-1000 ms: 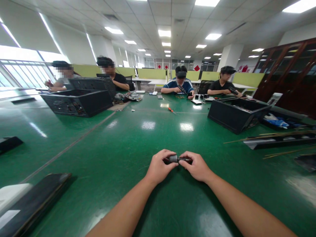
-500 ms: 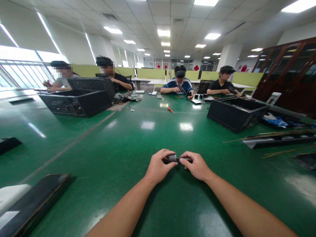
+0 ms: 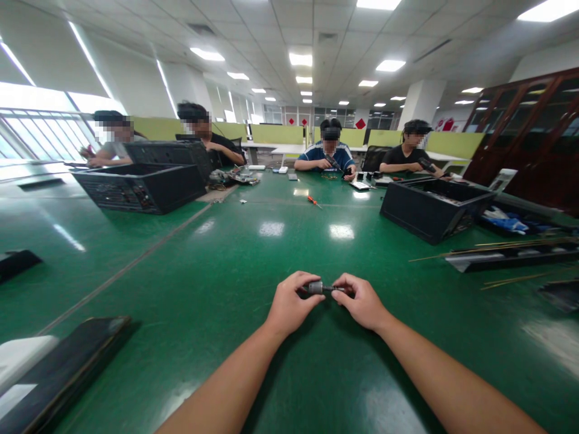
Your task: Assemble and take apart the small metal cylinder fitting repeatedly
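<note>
Between the fingertips and thumb of my left hand (image 3: 289,301) is a small grey metal cylinder (image 3: 315,288), which looks like a small motor or a chuck. A thin dark shaft (image 3: 328,289) sticks out of its right end, lying level. My right hand (image 3: 362,301) pinches the far part of that shaft, or a thin rod in line with it; the fingers partly hide it. Both hands are just above the green tabletop (image 3: 235,259), near the middle of the view.
A red screwdriver (image 3: 313,201) lies further up the table. Black computer cases stand at left (image 3: 140,187) and right (image 3: 432,208). Thin brass-coloured rods (image 3: 520,247) lie on a dark metal channel at right. A flat black panel (image 3: 76,361) lies front left. Several people sit opposite.
My right hand has shifted slightly to the right, and a little more of the shaft shows between my hands. My left hand keeps its grip on the cylinder.
</note>
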The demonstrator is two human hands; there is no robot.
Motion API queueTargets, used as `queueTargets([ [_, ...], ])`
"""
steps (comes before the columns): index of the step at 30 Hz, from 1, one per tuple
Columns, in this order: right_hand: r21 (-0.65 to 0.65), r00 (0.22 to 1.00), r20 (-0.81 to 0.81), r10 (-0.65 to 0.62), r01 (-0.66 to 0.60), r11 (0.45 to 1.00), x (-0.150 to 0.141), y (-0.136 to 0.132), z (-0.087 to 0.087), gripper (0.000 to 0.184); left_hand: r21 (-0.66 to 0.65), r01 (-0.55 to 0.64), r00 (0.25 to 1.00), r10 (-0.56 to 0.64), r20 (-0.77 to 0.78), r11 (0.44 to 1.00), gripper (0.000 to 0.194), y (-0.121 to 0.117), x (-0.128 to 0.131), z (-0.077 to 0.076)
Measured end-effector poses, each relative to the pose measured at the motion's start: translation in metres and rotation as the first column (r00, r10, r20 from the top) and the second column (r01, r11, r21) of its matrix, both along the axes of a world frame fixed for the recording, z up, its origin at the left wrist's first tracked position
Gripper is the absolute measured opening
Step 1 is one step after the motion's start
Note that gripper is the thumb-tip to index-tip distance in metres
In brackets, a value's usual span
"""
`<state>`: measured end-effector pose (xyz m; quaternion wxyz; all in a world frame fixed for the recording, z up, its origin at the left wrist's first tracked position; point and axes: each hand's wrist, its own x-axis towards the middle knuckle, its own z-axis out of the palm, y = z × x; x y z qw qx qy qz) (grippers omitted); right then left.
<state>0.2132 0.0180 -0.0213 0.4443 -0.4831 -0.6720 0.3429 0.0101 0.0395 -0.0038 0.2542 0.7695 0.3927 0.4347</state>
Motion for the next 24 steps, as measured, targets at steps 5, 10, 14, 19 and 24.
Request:
queueTargets([
  [5, 0.029, 1.000, 0.023, -0.011, 0.010, 1.000, 0.0020, -0.0001, -0.0003, 0.013, 0.004, -0.006, 1.000, 0.006, 0.008, 1.000, 0.031, -0.0010, 0.0004, 0.0012],
  [10, 0.044, 1.000, 0.022, -0.016, 0.015, 0.999, 0.0026, 0.0012, -0.0015, 0.012, 0.009, -0.016, 1.000, 0.016, 0.009, 1.000, 0.032, -0.0004, 0.0013, 0.0019],
  [14, 0.042, 1.000, 0.016, -0.016, 0.015, 0.999, 0.0033, 0.0026, -0.0037, 0.012, 0.016, -0.019, 1.000, 0.018, 0.014, 1.000, 0.033, -0.0001, 0.0011, 0.0013],
  [19, 0.042, 1.000, 0.020, -0.017, 0.017, 0.999, 0.0045, 0.0029, -0.0054, 0.011, 0.029, -0.019, 1.000, 0.019, 0.016, 0.999, 0.033, -0.0008, 0.0005, 0.0016],
  [24, 0.051, 1.000, 0.016, -0.026, 0.025, 0.998, 0.0048, 0.0025, -0.0052, 0.011, 0.042, -0.019, 1.000, 0.019, 0.012, 0.999, 0.033, -0.0003, -0.0003, 0.0004],
])
